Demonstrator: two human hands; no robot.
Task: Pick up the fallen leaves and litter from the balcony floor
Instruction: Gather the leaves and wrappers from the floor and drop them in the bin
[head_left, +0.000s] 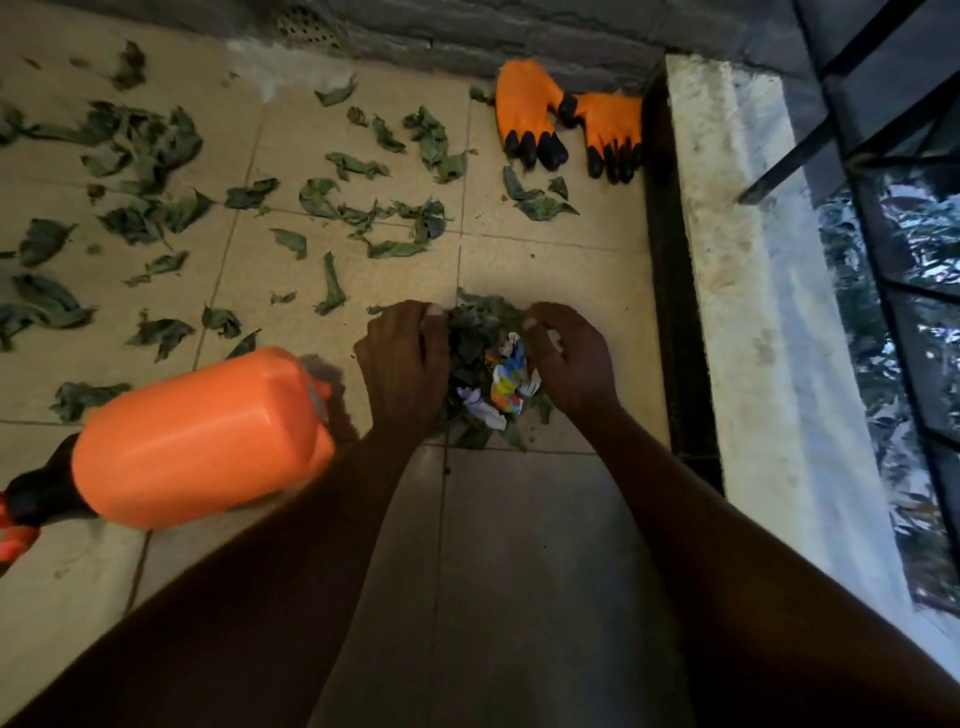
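Observation:
A small heap of dry green leaves (475, 332) with crumpled colourful paper litter (508, 384) lies on the tiled balcony floor (524, 519) in the middle of the view. My left hand (402, 364) cups the heap's left side and my right hand (569, 361) cups its right side, fingers curled around the pile and pressing it together. Many more loose leaves (145, 156) are scattered over the tiles to the left and farther away.
An orange spray bottle (202, 439) lies on its side just left of my left forearm. A pair of orange gloves with black claws (566, 122) rests near the far wall. A raised concrete ledge (737, 312) and metal railing (883, 156) bound the right side.

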